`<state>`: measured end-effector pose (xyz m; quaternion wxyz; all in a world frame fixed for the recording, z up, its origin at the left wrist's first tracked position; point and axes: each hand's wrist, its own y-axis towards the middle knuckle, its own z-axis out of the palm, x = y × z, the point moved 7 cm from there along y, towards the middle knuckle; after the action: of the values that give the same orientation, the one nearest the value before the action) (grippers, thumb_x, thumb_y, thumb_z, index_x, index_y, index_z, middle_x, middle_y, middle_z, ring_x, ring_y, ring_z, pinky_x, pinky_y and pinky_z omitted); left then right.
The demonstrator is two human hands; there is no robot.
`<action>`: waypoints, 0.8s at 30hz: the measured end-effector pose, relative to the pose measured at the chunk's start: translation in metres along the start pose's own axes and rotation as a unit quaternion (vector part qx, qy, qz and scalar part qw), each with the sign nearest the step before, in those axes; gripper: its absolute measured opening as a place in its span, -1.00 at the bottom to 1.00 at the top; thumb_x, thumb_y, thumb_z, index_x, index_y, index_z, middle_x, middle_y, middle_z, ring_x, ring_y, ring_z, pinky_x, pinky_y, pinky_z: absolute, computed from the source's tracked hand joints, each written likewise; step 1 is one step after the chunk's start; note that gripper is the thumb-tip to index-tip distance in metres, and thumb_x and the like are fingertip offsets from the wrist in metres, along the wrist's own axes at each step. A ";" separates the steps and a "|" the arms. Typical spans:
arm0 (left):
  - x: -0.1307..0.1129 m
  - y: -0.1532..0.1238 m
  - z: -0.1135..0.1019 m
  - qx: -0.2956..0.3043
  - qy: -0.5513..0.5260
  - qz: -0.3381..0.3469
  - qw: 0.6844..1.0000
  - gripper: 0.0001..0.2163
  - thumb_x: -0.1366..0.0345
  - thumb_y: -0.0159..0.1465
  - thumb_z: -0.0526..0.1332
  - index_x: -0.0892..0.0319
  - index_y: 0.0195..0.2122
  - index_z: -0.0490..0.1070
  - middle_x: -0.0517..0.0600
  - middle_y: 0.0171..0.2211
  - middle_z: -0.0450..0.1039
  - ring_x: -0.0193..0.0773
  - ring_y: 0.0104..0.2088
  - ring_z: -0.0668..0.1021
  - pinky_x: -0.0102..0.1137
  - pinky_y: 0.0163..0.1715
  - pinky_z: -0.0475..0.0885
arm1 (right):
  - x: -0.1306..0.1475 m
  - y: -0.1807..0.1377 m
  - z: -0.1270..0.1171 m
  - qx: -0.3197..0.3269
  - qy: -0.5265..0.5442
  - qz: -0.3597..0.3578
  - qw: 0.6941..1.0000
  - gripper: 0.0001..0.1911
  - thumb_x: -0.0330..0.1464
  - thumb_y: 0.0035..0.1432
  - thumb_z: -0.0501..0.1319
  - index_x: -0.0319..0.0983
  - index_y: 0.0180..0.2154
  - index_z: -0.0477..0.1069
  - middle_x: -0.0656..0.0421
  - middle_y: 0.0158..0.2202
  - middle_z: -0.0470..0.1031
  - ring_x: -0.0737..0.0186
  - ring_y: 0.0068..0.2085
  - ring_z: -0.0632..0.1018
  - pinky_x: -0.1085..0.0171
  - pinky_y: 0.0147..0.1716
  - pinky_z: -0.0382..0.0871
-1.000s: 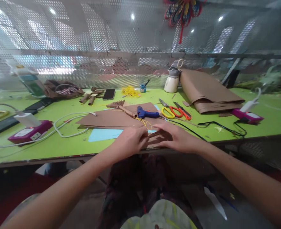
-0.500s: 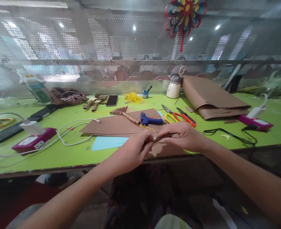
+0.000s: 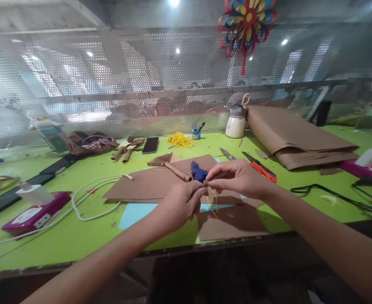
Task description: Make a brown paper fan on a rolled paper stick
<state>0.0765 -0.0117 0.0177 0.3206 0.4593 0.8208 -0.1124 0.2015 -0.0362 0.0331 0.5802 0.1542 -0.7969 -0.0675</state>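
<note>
1. Below the table's near edge it is too dark to make out much; a pale shape at the bottom right is cut off by the frame.
2. A brown sheet [image 3: 233, 223] lies flat at that edge, in front of the hands, its upper part in shadow.
3. The left hand [image 3: 182, 202] has its thumb and index finger pinched closed on a small brown paper piece [image 3: 206, 183]; its other fingers are curled and mostly hidden.
4. The right hand [image 3: 239, 179] pinches the same piece from the other side, thumb below and fingers above. The piece sits between the two sets of fingertips, which cover most of it, so its full shape cannot be told.
5. Thin yellow strings [image 3: 214, 202] hang into view just below the fingertips; where they begin is hidden.
6. Just beyond, a blue glue gun [image 3: 198, 172] is partly covered by the right hand's fingers.
7. Left of it, a brown roll [image 3: 181, 172] with a pleated end lies on a larger brown sheet [image 3: 141, 185].
8. One pair of scissors [image 3: 226, 153] shows only its blades behind the right hand.
9. Farthest, a flower-shaped ornament [image 3: 248, 21] is cut off at the top.
</note>
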 end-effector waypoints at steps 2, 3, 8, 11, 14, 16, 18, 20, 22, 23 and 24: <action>0.002 0.004 -0.006 -0.026 0.042 0.013 0.999 -0.71 0.23 0.35 -0.06 0.21 -0.31 0.41 -0.11 -0.64 0.39 -0.40 -0.64 0.41 -0.53 -0.58 0.25 | -0.006 0.007 -0.001 0.003 0.046 0.021 0.999 -0.79 -0.33 -0.02 0.36 -0.30 -0.32 0.46 0.18 -0.48 0.54 0.33 -0.48 0.53 0.29 -0.40 0.47; 0.003 0.006 -0.009 -0.044 0.073 0.022 0.996 -0.72 0.23 0.35 -0.04 0.21 -0.30 0.42 -0.09 -0.62 0.41 -0.39 -0.63 0.42 -0.52 -0.57 0.24 | -0.007 0.010 -0.002 0.004 0.059 0.026 0.998 -0.77 -0.35 -0.04 0.37 -0.30 -0.31 0.45 0.17 -0.46 0.55 0.33 -0.45 0.55 0.28 -0.37 0.49; 0.006 0.006 -0.015 -0.142 0.287 0.091 0.943 -0.77 0.29 0.33 0.01 0.21 -0.13 0.41 -0.01 -0.50 0.49 -0.33 -0.59 0.45 -0.48 -0.62 0.18 | -0.010 0.015 -0.003 0.006 0.068 0.019 0.998 -0.69 -0.44 -0.08 0.38 -0.28 -0.24 0.40 0.13 -0.27 0.57 0.24 -0.21 0.59 0.23 -0.14 0.47; 0.005 0.000 -0.010 -0.178 0.386 0.156 0.892 -0.73 0.34 0.29 0.06 0.21 0.00 0.32 0.02 -0.41 0.52 -0.27 -0.53 0.49 -0.47 -0.63 0.21 | -0.014 0.013 -0.006 -0.027 0.055 0.003 0.998 -0.69 -0.41 -0.07 0.38 -0.27 -0.23 0.41 0.14 -0.28 0.55 0.26 -0.25 0.59 0.25 -0.20 0.48; 0.003 -0.007 -0.008 -0.212 0.440 0.192 0.851 -0.66 0.37 0.26 0.11 0.26 0.07 0.25 0.03 -0.39 0.52 -0.23 -0.52 0.50 -0.43 -0.64 0.26 | -0.020 0.009 -0.006 -0.045 0.063 0.010 0.997 -0.73 -0.40 -0.03 0.36 -0.27 -0.23 0.42 0.14 -0.30 0.56 0.25 -0.27 0.59 0.29 -0.27 0.48; -0.001 -0.010 -0.008 -0.229 0.459 0.207 0.833 -0.64 0.38 0.25 0.12 0.30 0.08 0.23 0.05 -0.38 0.51 -0.22 -0.52 0.50 -0.40 -0.64 0.29 | -0.022 0.007 -0.004 -0.040 0.067 0.022 0.997 -0.77 -0.40 0.00 0.34 -0.26 -0.24 0.42 0.13 -0.30 0.58 0.24 -0.25 0.59 0.29 -0.26 0.48; -0.005 -0.014 -0.008 -0.237 0.467 0.221 0.822 -0.64 0.37 0.26 0.11 0.33 0.08 0.23 0.08 -0.36 0.51 -0.23 -0.53 0.50 -0.38 -0.64 0.31 | -0.020 0.005 -0.003 -0.045 0.048 0.018 0.998 -0.82 -0.41 0.02 0.33 -0.25 -0.27 0.44 0.14 -0.31 0.58 0.24 -0.25 0.60 0.29 -0.24 0.48; -0.008 -0.016 -0.007 -0.239 0.472 0.226 0.818 -0.66 0.36 0.27 0.10 0.33 0.07 0.23 0.08 -0.38 0.51 -0.24 -0.54 0.50 -0.39 -0.65 0.32 | -0.016 0.003 -0.003 -0.056 0.015 0.006 0.998 -0.87 -0.41 0.04 0.31 -0.25 -0.29 0.46 0.15 -0.33 0.58 0.25 -0.28 0.59 0.30 -0.25 0.49; -0.008 -0.017 -0.007 -0.239 0.469 0.225 0.820 -0.67 0.36 0.28 0.08 0.33 0.06 0.25 0.06 -0.41 0.50 -0.27 -0.55 0.49 -0.42 -0.65 0.31 | -0.015 0.002 -0.003 -0.061 -0.002 -0.002 0.998 -0.87 -0.40 0.06 0.30 -0.25 -0.28 0.47 0.16 -0.32 0.57 0.25 -0.28 0.60 0.30 -0.26 0.50; -0.007 -0.017 -0.007 -0.239 0.464 0.224 0.823 -0.68 0.37 0.28 0.08 0.32 0.06 0.25 0.06 -0.42 0.50 -0.27 -0.54 0.50 -0.43 -0.65 0.31 | -0.015 0.001 -0.002 -0.059 -0.001 -0.006 0.998 -0.84 -0.40 0.05 0.30 -0.24 -0.25 0.47 0.15 -0.30 0.58 0.23 -0.26 0.60 0.28 -0.24 0.50; -0.006 -0.017 -0.007 -0.240 0.456 0.222 0.828 -0.68 0.37 0.28 0.08 0.32 0.06 0.26 0.06 -0.43 0.50 -0.28 -0.55 0.50 -0.44 -0.65 0.30 | -0.015 0.001 -0.001 -0.055 0.004 -0.012 0.998 -0.81 -0.39 0.05 0.31 -0.24 -0.22 0.47 0.13 -0.26 0.57 0.22 -0.23 0.60 0.26 -0.21 0.50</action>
<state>0.0618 -0.0214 0.0252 0.0262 0.5367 0.7504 0.3848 0.2069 -0.0304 0.0202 0.5900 0.1323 -0.7878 -0.1175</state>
